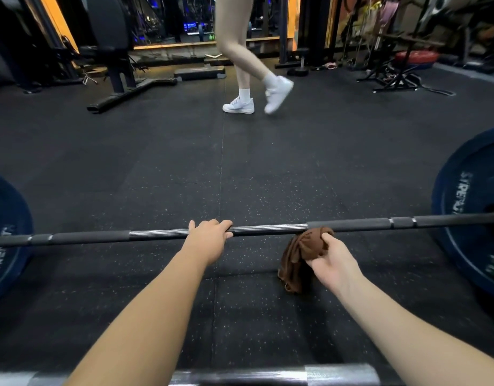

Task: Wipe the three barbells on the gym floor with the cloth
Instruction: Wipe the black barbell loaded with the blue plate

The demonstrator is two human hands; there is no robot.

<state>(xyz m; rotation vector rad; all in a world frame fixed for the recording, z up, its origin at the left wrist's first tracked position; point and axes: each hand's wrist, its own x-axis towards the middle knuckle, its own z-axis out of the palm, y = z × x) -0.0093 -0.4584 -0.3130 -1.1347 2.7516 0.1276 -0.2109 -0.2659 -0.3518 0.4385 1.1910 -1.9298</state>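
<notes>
Your left grip (209, 240) is on the barbell (268, 229) that lies across the black gym floor (156, 176) in front of you. Its fingers curl over the top of the bar, near the middle, on the shiny part.

Your right grip (333, 263) is closed around a brown cloth (303, 252). The cloth is all bunched up in your fingers and thumb. The top of the bunch touches the near side of the bar, right where the shiny part meets the dark part. The rest of the cloth hangs down toward the floor.

The bar has a big blue plate (468, 207) on its right end and another blue plate (3, 235) on its left end. Both plates stand on the floor.

A second bar (268, 376), silver and blurry, lies close to you at the bottom edge, under your arms.

Far ahead, a person in white shoes (239, 105) walks across the floor. A black bench (115, 51) stands at the back on the left.
</notes>
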